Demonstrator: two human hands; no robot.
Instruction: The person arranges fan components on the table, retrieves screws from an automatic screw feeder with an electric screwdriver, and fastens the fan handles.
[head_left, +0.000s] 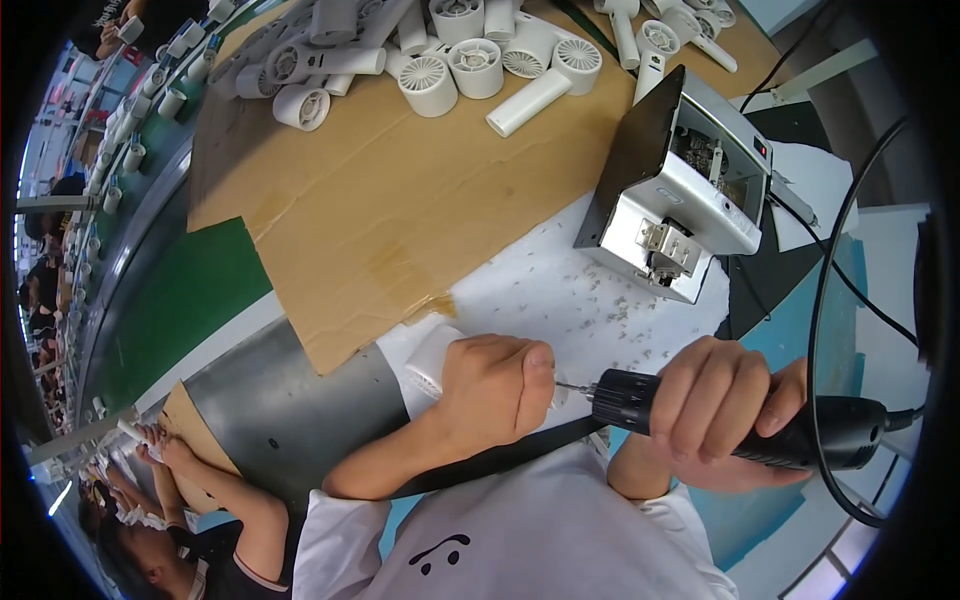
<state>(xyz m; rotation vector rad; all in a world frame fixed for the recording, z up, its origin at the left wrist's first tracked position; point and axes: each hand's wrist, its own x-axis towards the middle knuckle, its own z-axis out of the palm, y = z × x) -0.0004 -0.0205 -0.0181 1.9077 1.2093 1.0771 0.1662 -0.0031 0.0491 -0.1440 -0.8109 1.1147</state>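
My left hand (497, 390) is closed round a white handheld fan (432, 357), whose round head sticks out on the left side of my fist. A black electric screwdriver (625, 402) lies across my right hand (722, 412), its fingers wrapped round the body. The thin bit points left and reaches the right side of my left fist. A small white part of the fan shows there, but the exact spot where the bit meets it is hard to make out.
Loose small screws (622, 305) are scattered over a white sheet (530, 290). A silver-and-black screw feeder (690, 190) stands at the right. Several white fans (475, 68) are heaped on brown cardboard (380, 210). A green conveyor (190, 310) runs along the left, where a co-worker (230, 520) sits. A black cable (822, 340) loops past my right hand.
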